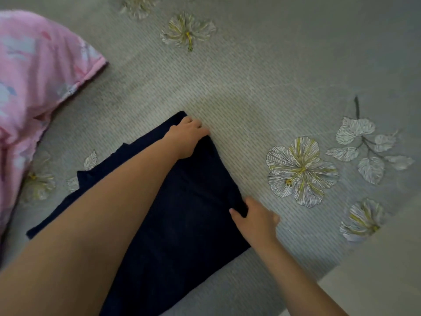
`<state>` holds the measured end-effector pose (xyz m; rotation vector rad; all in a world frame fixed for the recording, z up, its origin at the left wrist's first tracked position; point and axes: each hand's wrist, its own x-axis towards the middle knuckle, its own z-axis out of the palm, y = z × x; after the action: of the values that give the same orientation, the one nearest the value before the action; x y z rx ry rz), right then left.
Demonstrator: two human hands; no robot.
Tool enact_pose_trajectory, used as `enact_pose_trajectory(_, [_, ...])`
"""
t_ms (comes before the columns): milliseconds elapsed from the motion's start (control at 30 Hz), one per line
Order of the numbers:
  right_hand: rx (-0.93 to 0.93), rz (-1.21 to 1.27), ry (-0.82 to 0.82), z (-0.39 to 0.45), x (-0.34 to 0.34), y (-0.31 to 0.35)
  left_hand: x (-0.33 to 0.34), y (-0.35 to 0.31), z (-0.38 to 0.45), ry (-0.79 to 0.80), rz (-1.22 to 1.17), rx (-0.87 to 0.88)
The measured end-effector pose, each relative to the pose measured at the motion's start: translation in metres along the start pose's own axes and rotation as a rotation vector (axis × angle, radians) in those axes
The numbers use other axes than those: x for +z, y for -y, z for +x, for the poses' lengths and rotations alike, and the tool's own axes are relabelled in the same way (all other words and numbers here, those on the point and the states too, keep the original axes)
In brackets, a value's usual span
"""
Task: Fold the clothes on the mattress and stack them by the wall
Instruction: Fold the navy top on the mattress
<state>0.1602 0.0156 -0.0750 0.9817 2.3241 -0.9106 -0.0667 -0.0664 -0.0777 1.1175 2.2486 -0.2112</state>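
1. Navy cloth garment [182, 213] lies flat on the flower-print mattress [262, 92] before me.
2. My left hand [186, 139] curls its fingers [193, 123] over its far corner.
3. My right hand [255, 221] pinches its right edge.
4. Pink bedding [34, 87] sits far left.

Dark navy garment [182, 224] lay flat on the mattress [250, 87], partly folded into a rough rectangle, far corner pointing up-frame, an uneven flap sticking out on its left. Pink floral garment [34, 76] lay crumpled at the left edge, well apart, unfolded.
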Motion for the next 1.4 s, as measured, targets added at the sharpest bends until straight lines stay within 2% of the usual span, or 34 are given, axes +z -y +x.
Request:
enact_pose_trajectory(67, [-0.017,0.021,0.003,-0.001,-0.003,0.001,-0.001,0.004,-0.003,0.024,0.011,0.038])
enact_pose_trajectory(133, [-0.083,0.051,-0.022,-0.004,-0.008,0.002,-0.001,0.008,-0.011,-0.018,-0.036,0.067])
enact_pose_trajectory(233, [-0.22,0.036,-0.103,-0.018,-0.013,0.005,-0.004,0.011,-0.031,-0.173,-0.137,0.106])
enact_pose_trajectory(333, [-0.372,0.132,-0.18,-0.042,-0.013,0.018,-0.011,0.018,-0.065,-0.364,-0.167,0.144])
enact_pose_trajectory(433, [-0.501,0.134,-0.269,-0.076,-0.007,0.039,-0.01,0.032,-0.114,-0.531,-0.126,0.235])
enact_pose_trajectory(600, [-0.61,-0.005,-0.294,-0.146,0.038,0.087,0.011,0.07,-0.204,-0.627,0.037,0.272])
enact_pose_trajectory(833, [-0.602,-0.149,-0.254,-0.231,0.162,0.136,0.08,0.137,-0.314,-0.59,0.212,0.268])
enact_pose_trajectory(1033, [-0.422,-0.332,-0.068,-0.25,0.257,0.142,0.173,0.174,-0.358,-0.352,0.12,-0.06])
enact_pose_trajectory(1100, [-0.36,-0.352,-0.097,-0.253,0.269,0.137,0.196,0.178,-0.364,-0.351,0.068,-0.111])
enact_pose_trajectory(1300, [-0.317,-0.531,-0.18,-0.238,0.288,0.136,0.217,0.164,-0.358,-0.298,0.127,0.086])
enact_pose_trajectory(1400, [-0.305,-0.557,-0.163,-0.228,0.292,0.135,0.222,0.161,-0.341,-0.043,0.189,0.104])
